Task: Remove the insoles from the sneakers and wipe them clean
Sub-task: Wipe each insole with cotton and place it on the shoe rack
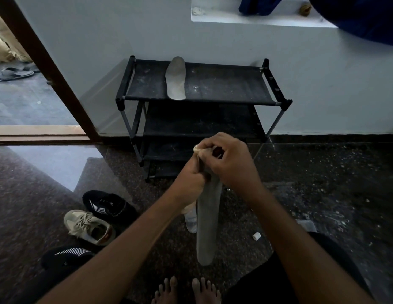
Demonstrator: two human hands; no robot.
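Left hand: grips long grey foam insole, steadying it;
Right hand: curled, pinching pale cloth for wiping

An insole lies on the rack; sneakers left.

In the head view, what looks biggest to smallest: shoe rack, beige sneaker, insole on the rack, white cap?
Black fabric-shelved shoe rack.
Then beige lace-up sneaker and flat grey insole on its top shelf: alike, and the sneaker sits nearer, so unranked.
Smallest: small white cylindrical cap.
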